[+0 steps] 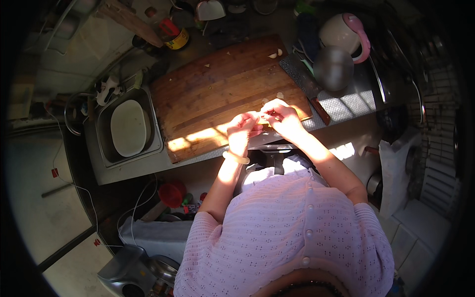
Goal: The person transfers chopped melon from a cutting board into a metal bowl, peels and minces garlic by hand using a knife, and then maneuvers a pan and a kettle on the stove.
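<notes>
My left hand and my right hand meet over the near edge of a wooden cutting board. Pinched between their fingertips is a small pale piece, likely a garlic clove, mostly hidden by fingers and bright sunlight. Two peeled garlic cloves lie at the board's far right corner. Thin pale flakes that look like garlic skin rest just beyond my right hand. A cleaver lies along the board's right side, its wooden handle pointing towards me.
Left of the board, a white basin sits in a metal sink. A metal bowl and a white kettle with a pink handle stand at the right. Behind the board is a bottle with a yellow label.
</notes>
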Motion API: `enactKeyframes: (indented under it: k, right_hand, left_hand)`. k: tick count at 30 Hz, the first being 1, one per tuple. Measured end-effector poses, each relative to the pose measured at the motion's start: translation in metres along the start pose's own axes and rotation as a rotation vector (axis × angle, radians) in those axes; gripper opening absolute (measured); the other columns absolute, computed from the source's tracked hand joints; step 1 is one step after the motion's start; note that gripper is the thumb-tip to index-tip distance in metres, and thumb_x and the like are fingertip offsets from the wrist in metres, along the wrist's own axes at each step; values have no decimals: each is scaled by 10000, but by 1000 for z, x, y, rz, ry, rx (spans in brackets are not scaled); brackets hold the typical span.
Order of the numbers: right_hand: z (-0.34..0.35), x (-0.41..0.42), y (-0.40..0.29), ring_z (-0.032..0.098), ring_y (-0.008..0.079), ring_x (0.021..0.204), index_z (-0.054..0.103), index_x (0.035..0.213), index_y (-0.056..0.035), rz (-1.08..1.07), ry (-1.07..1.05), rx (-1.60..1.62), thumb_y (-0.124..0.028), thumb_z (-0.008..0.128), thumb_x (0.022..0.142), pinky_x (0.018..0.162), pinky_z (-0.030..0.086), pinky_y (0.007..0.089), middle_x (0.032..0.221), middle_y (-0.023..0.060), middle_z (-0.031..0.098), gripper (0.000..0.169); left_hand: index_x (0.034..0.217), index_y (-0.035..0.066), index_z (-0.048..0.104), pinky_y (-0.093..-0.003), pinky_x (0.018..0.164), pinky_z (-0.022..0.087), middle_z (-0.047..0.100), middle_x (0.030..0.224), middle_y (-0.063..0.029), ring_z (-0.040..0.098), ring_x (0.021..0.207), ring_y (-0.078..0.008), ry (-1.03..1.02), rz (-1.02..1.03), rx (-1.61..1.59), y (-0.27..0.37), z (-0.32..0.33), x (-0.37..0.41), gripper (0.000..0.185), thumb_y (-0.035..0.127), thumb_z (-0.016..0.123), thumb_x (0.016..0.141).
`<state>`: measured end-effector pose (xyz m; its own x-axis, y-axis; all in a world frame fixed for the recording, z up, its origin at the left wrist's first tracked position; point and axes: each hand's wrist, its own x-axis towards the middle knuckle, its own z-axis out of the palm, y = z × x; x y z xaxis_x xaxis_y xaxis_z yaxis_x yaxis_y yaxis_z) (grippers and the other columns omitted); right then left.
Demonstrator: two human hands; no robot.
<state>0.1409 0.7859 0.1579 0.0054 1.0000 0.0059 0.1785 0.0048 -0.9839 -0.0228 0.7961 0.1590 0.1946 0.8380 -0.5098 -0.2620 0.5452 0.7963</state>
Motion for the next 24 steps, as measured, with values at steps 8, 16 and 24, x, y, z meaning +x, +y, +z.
enactKeyframes:
  k: [8, 16, 24]
  right_hand:
    - [-3, -10, -3, 606, 148, 849, 637, 918, -27, -30, 26, -66, -5, 658, 822, 719, 515, 281, 906, 60, 598, 100]
    - [-13, -13, 10, 648, 146, 847, 625, 1056, 14, 288, -49, 517, -30, 633, 893, 760, 538, 254, 987, 82, 659, 169]
    - [-11, -16, 6, 626, 121, 728, 622, 1120, 23, 265, -53, 442, -40, 592, 908, 677, 519, 229, 898, 75, 665, 223]
  left_hand:
    - [948, -30, 633, -222, 642, 531, 662, 789, -69, 620, 670, -108, -7, 47, 48, -8, 4, 1, 114, 77, 620, 911]
    - [936, -20, 607, -205, 548, 457, 656, 813, -66, 553, 610, -80, -169, -4, -189, -8, 8, -1, 89, 58, 572, 909]
    - [885, 15, 566, -210, 533, 451, 633, 774, -45, 529, 590, -70, -184, 206, 105, -15, 13, 2, 74, 87, 569, 903]
